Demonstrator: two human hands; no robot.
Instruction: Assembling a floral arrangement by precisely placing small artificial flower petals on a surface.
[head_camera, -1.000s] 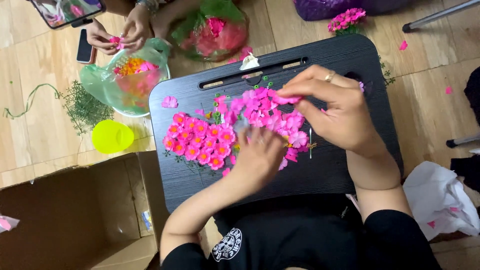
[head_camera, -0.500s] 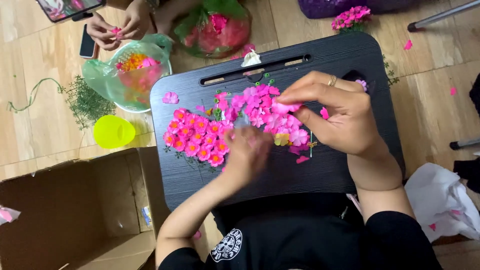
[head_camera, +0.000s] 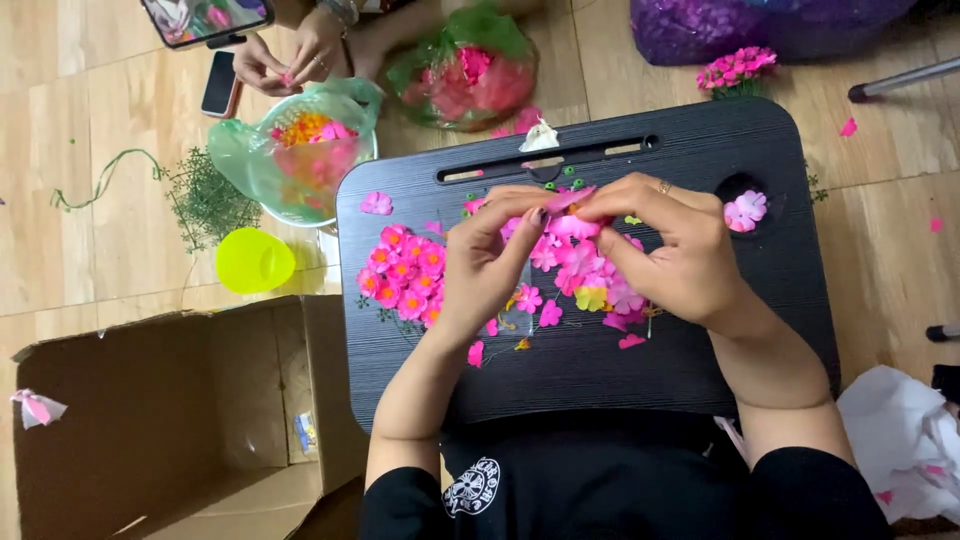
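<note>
Head view: a black rectangular lap desk with a slotted groove near its far edge (head_camera: 780, 290) serves as the counter, resting over the person's lap on a pale wooden plank floor (head_camera: 100, 120). At its centre the left hand (head_camera: 485, 265) and right hand (head_camera: 670, 250) meet, fingers pinched together on a small pink fabric flower petal (head_camera: 568, 200) held just above a loose heap of pink and magenta fabric blossoms (head_camera: 585, 265). A tighter cluster of pink flowers with orange centres (head_camera: 405, 275) lies at 9 o'clock from the hands, on the counter. A single pale pink blossom (head_camera: 747, 208) sits in the round recess at 2 o'clock.

Off the counter, a green plastic bag of mixed petals (head_camera: 300, 150) lies at 10 o'clock, with a lime-yellow plastic cup (head_camera: 255, 260) beside it and a sprig of green foliage (head_camera: 205, 195) nearby. An open brown cardboard box (head_camera: 160, 420) fills 8 o'clock. A purple plastic bag (head_camera: 720, 25) lies at 1 o'clock, and white crumpled wrapping (head_camera: 900, 440) at 4 o'clock. Another person's hand (head_camera: 265, 65) works at 11 o'clock.
</note>
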